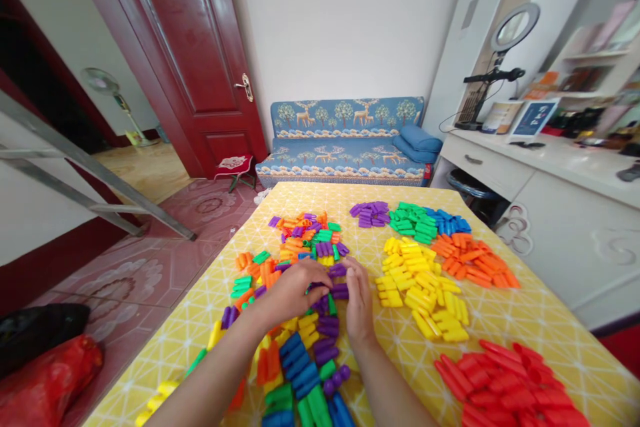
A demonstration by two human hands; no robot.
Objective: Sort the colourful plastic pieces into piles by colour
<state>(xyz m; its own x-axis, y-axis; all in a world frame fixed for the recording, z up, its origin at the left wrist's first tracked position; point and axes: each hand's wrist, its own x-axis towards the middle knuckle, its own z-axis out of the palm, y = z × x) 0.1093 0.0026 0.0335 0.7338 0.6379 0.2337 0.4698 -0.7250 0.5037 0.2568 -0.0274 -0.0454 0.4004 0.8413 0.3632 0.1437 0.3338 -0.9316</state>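
Note:
My left hand point(305, 281) reaches over the mixed plastic building pieces, fingers and thumb curled together above the purple ones. Whatever lies between its fingertips is too hidden to make out. Facing it, my right hand point(359, 300) stands on its edge with fingers stretched, beside purple pieces point(340, 291) that lie between the two hands. Below the hands are more purple pieces point(327, 327), blue pieces point(299, 363) and green pieces point(315, 407). Orange pieces point(270, 273) are mixed with green and purple ones left of my left hand.
Sorted by colour on the yellow tablecloth point(320, 197) lie a yellow pile point(423, 280), red pile point(510, 383), orange pile point(475, 260), green pile point(413, 221), blue pile point(450, 221) and purple pile point(370, 213). A blue sofa point(345, 140) stands behind, a white cabinet point(565, 247) right.

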